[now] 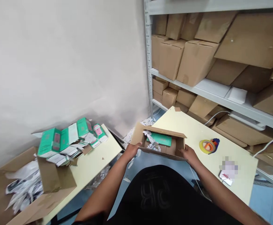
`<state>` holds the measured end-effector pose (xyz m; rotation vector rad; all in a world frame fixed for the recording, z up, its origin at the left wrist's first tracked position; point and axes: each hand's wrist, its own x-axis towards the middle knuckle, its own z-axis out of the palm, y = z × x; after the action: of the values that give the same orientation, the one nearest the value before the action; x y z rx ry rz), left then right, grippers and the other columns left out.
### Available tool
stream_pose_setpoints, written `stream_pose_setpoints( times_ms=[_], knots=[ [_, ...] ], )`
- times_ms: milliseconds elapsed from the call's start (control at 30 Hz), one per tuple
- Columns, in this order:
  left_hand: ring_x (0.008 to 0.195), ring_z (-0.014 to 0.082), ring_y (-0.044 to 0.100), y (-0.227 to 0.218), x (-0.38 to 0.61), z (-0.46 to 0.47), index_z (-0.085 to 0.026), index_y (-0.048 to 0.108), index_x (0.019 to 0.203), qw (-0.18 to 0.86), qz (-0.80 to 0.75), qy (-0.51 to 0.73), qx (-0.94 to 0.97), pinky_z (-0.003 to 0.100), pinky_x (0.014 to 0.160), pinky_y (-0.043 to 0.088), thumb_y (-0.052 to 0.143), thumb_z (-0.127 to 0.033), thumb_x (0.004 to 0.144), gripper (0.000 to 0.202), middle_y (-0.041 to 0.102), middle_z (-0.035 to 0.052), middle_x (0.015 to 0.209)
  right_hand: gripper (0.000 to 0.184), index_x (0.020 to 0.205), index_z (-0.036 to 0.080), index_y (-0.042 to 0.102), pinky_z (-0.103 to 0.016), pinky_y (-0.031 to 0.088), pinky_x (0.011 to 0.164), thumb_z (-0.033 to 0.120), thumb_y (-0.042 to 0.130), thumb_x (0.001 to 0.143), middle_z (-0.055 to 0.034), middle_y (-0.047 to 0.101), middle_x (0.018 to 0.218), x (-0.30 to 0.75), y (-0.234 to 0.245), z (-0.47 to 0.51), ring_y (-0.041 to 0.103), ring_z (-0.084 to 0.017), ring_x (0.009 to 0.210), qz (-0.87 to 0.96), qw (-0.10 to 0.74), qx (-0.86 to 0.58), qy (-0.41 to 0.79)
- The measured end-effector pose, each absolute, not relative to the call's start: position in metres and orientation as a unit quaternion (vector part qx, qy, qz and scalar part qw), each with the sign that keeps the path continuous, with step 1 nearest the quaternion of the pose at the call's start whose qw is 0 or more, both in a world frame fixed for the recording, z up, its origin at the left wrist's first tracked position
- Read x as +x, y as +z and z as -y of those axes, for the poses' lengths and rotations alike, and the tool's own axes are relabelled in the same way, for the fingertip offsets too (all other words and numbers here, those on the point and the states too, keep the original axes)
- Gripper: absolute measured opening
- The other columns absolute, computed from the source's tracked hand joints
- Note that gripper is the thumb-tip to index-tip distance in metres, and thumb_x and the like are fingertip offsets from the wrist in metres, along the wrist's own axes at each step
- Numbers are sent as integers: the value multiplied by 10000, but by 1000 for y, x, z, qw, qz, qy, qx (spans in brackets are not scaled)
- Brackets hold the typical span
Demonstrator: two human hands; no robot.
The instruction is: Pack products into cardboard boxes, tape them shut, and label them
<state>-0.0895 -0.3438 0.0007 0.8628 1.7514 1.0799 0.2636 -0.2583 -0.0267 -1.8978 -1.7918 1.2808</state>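
The left hand [133, 150] pinches the left end of an open, oblong brown cardboard box [165, 132], and the right hand [189, 154] pinches its right end. The box is at the near left edge of the right pale-yellow table [183, 126]; I cannot tell if it touches the table. Inside it, a flat green carton [162, 139] lies along the far wall, with crumpled printed paper [154, 146] at its left. Farther right on this table is a yellow tape roll with orange core [203, 147]; nearer lies a small white item [227, 181], partly blurred. On the left pale-yellow table [101, 159], several green-and-white cartons [48, 140] stand behind a large open cardboard box [48, 175] containing crumpled paper sheets [26, 187]. At the far right, a grey metal rack [216, 7] bears many brown boxes [196, 61].
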Motion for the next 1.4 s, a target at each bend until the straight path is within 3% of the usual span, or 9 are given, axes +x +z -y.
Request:
stream_pose_setpoints(
  times_ms=[167,400,567,767,933,1033,1167,1233,1400],
  knots=[
    [1201,349,676,-13,-34,269,-134,741,1171,479,-669,428,375,452,1045,527,722,-471,786,511,758,140,1223,403,1112,202,694,-339,485,766,468,509,872,-106,766,1025,324,-34,229,704,-296,961,554,159,-687,442],
    [1208,329,678,-21,10,194,-151,670,1301,554,-631,423,342,441,1018,547,761,-512,801,623,714,152,1319,740,1488,202,479,-386,534,900,601,564,871,-126,709,1270,361,-60,213,700,-298,1098,449,263,-720,459],
    [1191,353,670,-21,17,149,-137,665,1302,513,-634,367,448,474,1024,528,759,-478,791,622,751,146,1227,855,1500,156,455,-476,422,1137,647,644,826,-198,534,1481,375,-75,215,514,-369,1380,429,337,-743,387],
    [1222,329,632,-19,4,95,-154,558,1426,449,-559,280,639,501,1070,487,703,-321,784,678,670,139,1356,799,1516,180,433,-499,366,1199,551,641,839,-181,436,1504,368,-54,221,467,-373,1406,416,339,-794,285],
    [1449,330,434,-9,-17,60,-215,344,1588,366,-467,256,763,501,1146,426,713,-269,787,883,399,158,1613,711,1512,220,444,-481,376,1200,468,595,863,-135,435,1517,332,-36,216,455,-336,1417,440,353,-790,240],
    [1506,344,338,7,-28,41,-240,518,1485,259,-357,216,871,545,1228,291,697,-224,816,692,435,141,1585,733,1523,226,441,-485,395,1184,463,600,848,-131,451,1504,316,-34,213,477,-333,1397,422,344,-808,224],
    [1341,339,520,29,-32,13,-272,733,1188,238,-168,76,954,564,1232,206,651,-166,812,399,700,112,1255,741,1509,233,471,-469,388,1190,446,622,815,-114,473,1491,307,-34,213,483,-313,1389,397,338,-828,206],
    [1303,369,543,33,-28,-2,-262,750,1146,239,-167,47,955,576,1204,225,694,-164,733,428,695,126,1291,727,1490,245,498,-453,385,1193,439,635,802,-100,488,1486,305,-34,214,480,-298,1391,389,352,-824,213],
    [1343,468,490,29,-12,-34,-269,667,1333,250,-269,17,930,591,1106,345,816,-282,589,759,435,143,1617,677,1437,256,560,-430,446,1136,431,667,792,-92,500,1490,299,-23,214,530,-278,1342,386,409,-785,259]
  ],
)
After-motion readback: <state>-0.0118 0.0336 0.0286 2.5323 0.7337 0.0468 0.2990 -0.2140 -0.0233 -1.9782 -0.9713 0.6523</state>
